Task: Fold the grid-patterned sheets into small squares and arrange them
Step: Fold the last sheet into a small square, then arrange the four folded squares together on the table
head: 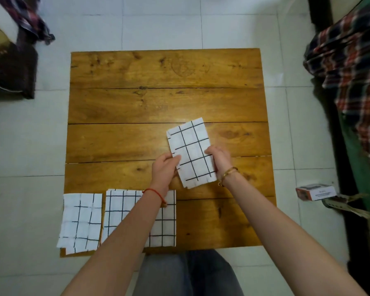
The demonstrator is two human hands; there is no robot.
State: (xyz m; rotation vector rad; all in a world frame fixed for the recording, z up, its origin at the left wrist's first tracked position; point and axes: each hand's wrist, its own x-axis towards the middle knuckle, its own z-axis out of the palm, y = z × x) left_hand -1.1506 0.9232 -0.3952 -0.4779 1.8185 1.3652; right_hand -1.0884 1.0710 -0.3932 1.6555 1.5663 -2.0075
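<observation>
Grey trousers (186, 274) are seen at the bottom edge, nearest the camera, with both bare forearms reaching forward over a wooden table (158, 99). Well to the left of the left hand (165, 167) and nearer the body, a folded grid-patterned sheet (80, 222) is laid at the table's near-left corner, slightly overhanging its edge. Just beside it, to its right, a second folded grid sheet (120, 212) is laid flat, partly covered by the left forearm, whose wrist is circled by a red thread bracelet (155, 192). Between the two hands a third grid-patterned sheet (191, 152), folded into a tall rectangle and tilted, is held: its left edge is pinched by the curled fingers and thumb of the left hand, and its right edge is gripped by the right hand (219, 159). A gold bangle (229, 173) is worn on the right wrist. Far to the right of that hand, a small box (315, 191) is seen on the tiled floor.
</observation>
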